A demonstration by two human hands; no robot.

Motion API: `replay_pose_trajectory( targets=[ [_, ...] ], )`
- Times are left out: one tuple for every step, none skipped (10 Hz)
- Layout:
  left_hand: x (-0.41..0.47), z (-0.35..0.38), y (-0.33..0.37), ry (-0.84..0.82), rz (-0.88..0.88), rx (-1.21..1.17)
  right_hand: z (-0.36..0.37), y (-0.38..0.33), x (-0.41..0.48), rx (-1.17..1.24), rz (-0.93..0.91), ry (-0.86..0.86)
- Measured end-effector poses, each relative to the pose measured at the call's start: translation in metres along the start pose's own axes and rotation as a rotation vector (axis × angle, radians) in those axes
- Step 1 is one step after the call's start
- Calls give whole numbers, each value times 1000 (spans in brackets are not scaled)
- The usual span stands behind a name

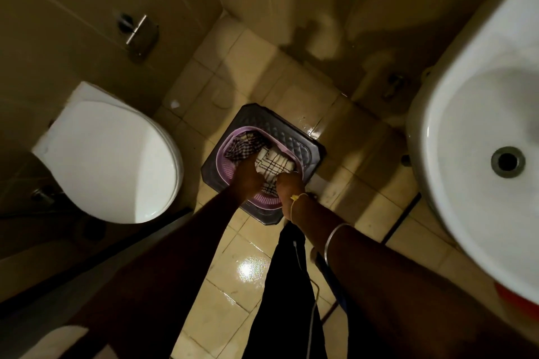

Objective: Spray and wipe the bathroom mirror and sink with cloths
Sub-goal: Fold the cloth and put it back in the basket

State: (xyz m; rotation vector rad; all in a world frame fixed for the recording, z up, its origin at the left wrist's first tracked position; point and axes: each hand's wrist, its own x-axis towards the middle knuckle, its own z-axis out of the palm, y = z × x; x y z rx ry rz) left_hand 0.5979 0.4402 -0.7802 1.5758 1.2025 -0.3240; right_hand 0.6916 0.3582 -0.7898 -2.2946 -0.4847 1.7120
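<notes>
Hanging on the left wall: a metal toilet-roll holder [137, 35] is fixed to the tiles, up and back from the toilet.
Toilet: a white toilet [116, 160] is seen at the left with its lid down, apart from the stool.
Basket: a lilac perforated basket [226, 167] is set on the stool, and both cloths are held in it.
Dark checked cloth: the dark checked cloth [245, 147] is bunched in the far left part of the basket.
Left hand: the left hand [248, 178] is reached down into the basket and laid against the dark checked cloth; its fingers are hidden in the fabric, so how far they are closed, and whether anything is held, cannot be told.
Light checked cloth: the light checked cloth [274, 166] is lain just right of the dark one, touching it.
Right hand: the right hand [288, 183] is placed at the near edge of the light checked cloth with its fingers bent downward; a firm hold cannot be made out through the blur.
Stool: a dark plastic stool [291, 131] is stood between toilet and sink.
Bangle: a metal bangle [335, 236] is worn on the right forearm.
Floor: the beige tiled floor [376, 207] is marked by wet glare.
Sink: the white sink [466, 198] is seen at the right, well apart from both cloths, with a metal drain [507, 162] in its bowl.
</notes>
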Motion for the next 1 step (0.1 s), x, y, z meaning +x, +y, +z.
replay_pose_trajectory(
  targets=[
    [-12, -1, 15, 32, -38, 59, -6, 6, -10, -32, -15, 40]
  ],
)
